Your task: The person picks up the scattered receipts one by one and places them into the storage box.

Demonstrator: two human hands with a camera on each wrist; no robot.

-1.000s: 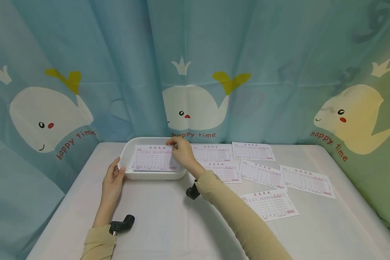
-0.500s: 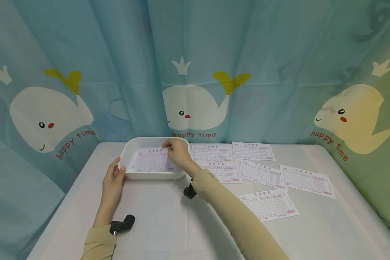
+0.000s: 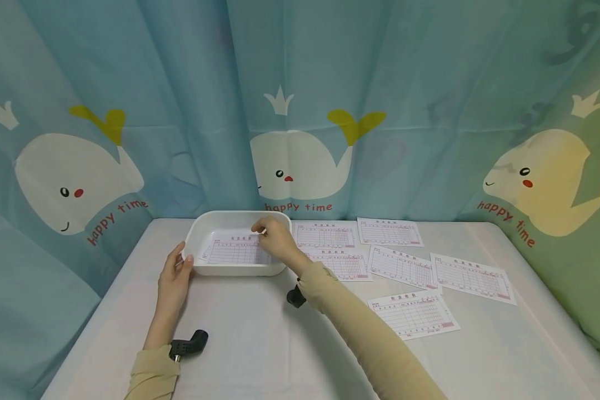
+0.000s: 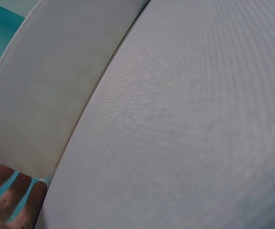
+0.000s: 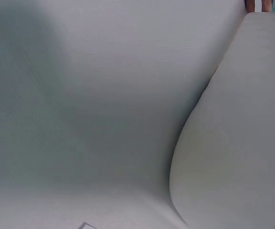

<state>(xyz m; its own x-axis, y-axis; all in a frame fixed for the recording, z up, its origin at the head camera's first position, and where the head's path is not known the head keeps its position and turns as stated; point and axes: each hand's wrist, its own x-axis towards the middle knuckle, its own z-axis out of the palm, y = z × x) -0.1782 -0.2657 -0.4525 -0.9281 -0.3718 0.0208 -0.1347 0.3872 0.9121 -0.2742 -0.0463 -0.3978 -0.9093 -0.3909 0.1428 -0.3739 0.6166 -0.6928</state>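
Right hand (image 3: 276, 238) has a pinching grip on the top edge of a printed form (image 3: 237, 251) that's lying down inside the white tray (image 3: 198, 229) at the back left of the worktop (image 3: 260, 339). Left hand (image 3: 176, 273) rests with relaxed fingers against the tray's left corner. 6 more forms (image 3: 402, 265) are spread out to the right.

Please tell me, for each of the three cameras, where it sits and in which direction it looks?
Head: on the head, looking forward and down at the table; shows both arms, left hand on the tray, right hand pinching a sheet.
Left wrist: low, facing the tray's wall; fingertips show.
Right wrist: low, facing the tray; fingertips at the top edge.
All views share tray and tablecloth.
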